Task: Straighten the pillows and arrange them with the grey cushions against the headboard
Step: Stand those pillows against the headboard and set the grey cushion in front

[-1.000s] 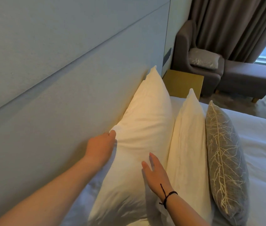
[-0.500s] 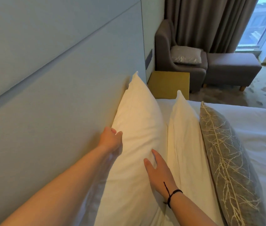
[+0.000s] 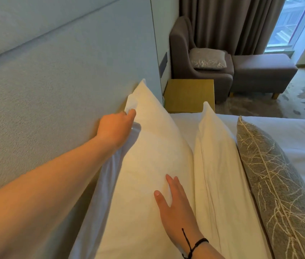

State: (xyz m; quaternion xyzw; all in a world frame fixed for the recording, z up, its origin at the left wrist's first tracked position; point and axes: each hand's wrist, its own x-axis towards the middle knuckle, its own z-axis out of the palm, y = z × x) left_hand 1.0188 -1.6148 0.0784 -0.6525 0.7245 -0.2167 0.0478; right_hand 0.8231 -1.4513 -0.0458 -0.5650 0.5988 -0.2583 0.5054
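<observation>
Back pillow (image 3: 151, 165) stands on edge against headboard (image 3: 54, 100), front pillow (image 3: 220, 174) and grey cushion (image 3: 278, 184) leaning in front. Left hand (image 3: 115, 128) pinches its top edge near the far corner; right hand (image 3: 177, 208) flat, fingers spread, on its face, holding nothing. Risk: uneven pull twists the pillow or tips the row forward. Second cushion (image 3: 207, 57) sits on the armchair (image 3: 194, 58), not yet fetched.

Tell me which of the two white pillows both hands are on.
The white pillow against the headboard: the left hand grips its back edge, the right hand lies flat on its front. The second white pillow, beside the grey cushion, is untouched.
</observation>
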